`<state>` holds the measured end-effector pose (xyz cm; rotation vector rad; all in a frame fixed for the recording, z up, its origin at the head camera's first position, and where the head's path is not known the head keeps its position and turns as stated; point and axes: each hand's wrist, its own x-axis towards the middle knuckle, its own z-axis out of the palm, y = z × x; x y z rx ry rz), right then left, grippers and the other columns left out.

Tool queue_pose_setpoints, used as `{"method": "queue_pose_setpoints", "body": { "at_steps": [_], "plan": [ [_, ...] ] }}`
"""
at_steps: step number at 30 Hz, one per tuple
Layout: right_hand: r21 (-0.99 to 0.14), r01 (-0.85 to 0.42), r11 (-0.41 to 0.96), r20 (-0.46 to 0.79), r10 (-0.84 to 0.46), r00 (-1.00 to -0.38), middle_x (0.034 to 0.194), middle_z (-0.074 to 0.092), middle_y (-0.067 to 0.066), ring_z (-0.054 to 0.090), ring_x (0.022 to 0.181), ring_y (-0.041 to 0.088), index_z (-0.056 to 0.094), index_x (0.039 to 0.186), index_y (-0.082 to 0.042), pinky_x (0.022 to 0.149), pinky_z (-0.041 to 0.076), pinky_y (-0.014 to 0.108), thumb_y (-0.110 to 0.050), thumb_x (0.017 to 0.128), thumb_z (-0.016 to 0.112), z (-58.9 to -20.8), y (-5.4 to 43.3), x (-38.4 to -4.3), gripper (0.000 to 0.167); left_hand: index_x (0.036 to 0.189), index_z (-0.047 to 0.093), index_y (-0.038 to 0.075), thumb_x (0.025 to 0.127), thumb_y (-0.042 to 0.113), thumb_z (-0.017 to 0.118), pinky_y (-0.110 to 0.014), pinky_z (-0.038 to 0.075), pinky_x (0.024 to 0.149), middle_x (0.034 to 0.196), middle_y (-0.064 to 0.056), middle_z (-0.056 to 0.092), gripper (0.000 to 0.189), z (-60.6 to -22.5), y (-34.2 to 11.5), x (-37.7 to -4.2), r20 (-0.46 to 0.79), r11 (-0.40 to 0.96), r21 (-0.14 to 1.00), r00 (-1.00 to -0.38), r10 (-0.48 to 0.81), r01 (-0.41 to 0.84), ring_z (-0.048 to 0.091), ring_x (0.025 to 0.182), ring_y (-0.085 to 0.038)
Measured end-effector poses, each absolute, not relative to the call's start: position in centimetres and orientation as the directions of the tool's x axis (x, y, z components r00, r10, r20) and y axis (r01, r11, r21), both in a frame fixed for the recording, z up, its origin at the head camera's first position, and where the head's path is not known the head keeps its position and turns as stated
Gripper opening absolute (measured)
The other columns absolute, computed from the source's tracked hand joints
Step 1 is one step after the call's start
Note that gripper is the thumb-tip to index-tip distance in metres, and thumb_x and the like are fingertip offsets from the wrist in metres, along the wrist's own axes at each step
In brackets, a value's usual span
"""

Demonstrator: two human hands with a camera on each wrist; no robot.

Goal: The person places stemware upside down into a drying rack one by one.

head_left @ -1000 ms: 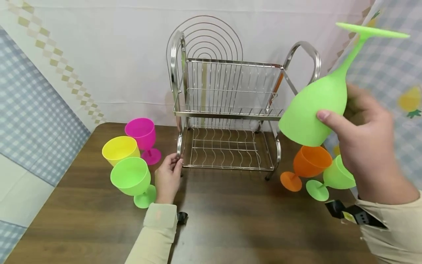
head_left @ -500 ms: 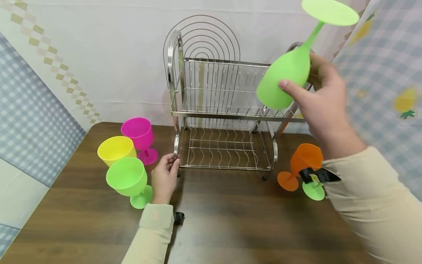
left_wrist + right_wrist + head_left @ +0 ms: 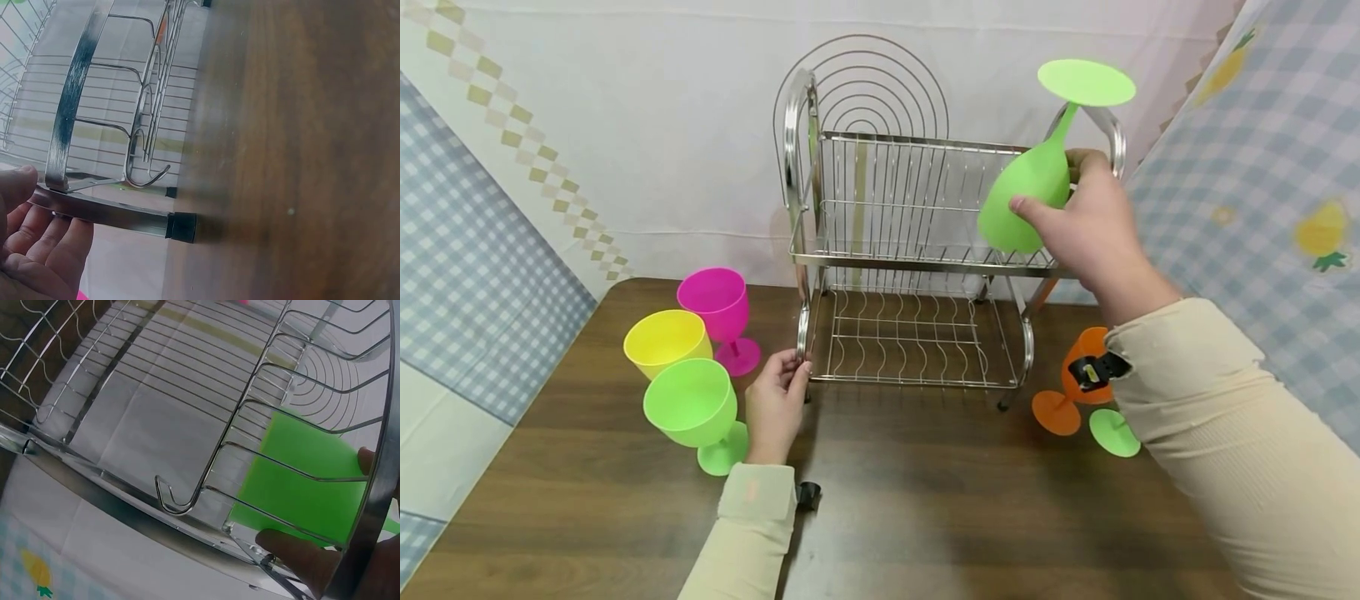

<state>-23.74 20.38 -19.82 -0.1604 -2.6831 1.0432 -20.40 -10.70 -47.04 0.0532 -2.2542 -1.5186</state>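
A two-tier metal dish rack point(image 3: 917, 267) stands on the wooden table. In my right hand point(image 3: 1093, 221) I grip a light green goblet point(image 3: 1026, 196) by its bowl, upside down with the foot upward, at the right end of the upper tier. The right wrist view shows the green bowl point(image 3: 300, 481) behind the upper tier's wires, with fingers on either side. My left hand point(image 3: 777, 404) holds the rack's lower left leg; in the left wrist view, thumb and fingers lie around the metal leg point(image 3: 112, 211), near its black foot.
At the left stand a magenta goblet point(image 3: 715, 304), a yellow goblet point(image 3: 666, 342) and another green goblet point(image 3: 692, 404). Right of the rack are an orange goblet point(image 3: 1056, 412) and a green goblet foot point(image 3: 1115, 432), partly hidden by my right sleeve. Cloth hangs behind and at both sides.
My right hand has carried the upside-down green goblet leftward from the right side to the rack's upper tier, then slightly lower. My left hand stays on the rack leg.
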Motion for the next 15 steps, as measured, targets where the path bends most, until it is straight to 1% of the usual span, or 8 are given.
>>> {"method": "queue_pose_setpoints", "body": {
  "at_steps": [6, 10, 15],
  "plan": [
    [-0.625, 0.029, 0.78, 0.14, 0.148, -0.979, 0.154, 0.037, 0.024, 0.044, 0.131, 0.04, 0.018, 0.156, 0.001, 0.109, 0.043, 0.053, -0.04, 0.097, 0.063, -19.78, 20.74, -23.72, 0.085, 0.112, 0.069, 0.004, 0.096, 0.014, 0.07, -0.038, 0.061, 0.082, 0.106, -0.012, 0.075, 0.019, -46.91, -10.7, -20.41, 0.316, 0.404, 0.894, -0.913, -0.258, 0.195, 0.074, 0.096, -0.026],
    [-0.618, 0.032, 0.786, 0.111, 0.128, -0.985, 0.152, 0.037, 0.027, 0.045, 0.129, 0.041, 0.017, 0.156, 0.004, 0.107, 0.044, 0.054, -0.039, 0.098, 0.062, -19.8, 20.88, -23.84, 0.085, 0.111, 0.07, 0.004, 0.095, 0.013, 0.07, -0.038, 0.061, 0.082, 0.106, -0.012, 0.075, 0.018, -46.88, -10.72, -20.41, 0.314, 0.405, 0.894, -0.913, -0.26, 0.192, 0.074, 0.096, -0.026],
    [-0.577, 0.044, 0.815, 0.074, 0.106, -0.992, 0.148, 0.039, 0.03, 0.046, 0.125, 0.042, 0.015, 0.155, 0.006, 0.107, 0.043, 0.056, -0.041, 0.098, 0.06, -19.86, 20.98, -24.09, 0.087, 0.112, 0.069, 0.005, 0.096, 0.014, 0.07, -0.037, 0.061, 0.082, 0.106, -0.011, 0.075, 0.019, -46.89, -10.73, -20.38, 0.3, 0.404, 0.897, -0.918, -0.26, 0.179, 0.074, 0.096, -0.025]
  ]
}}
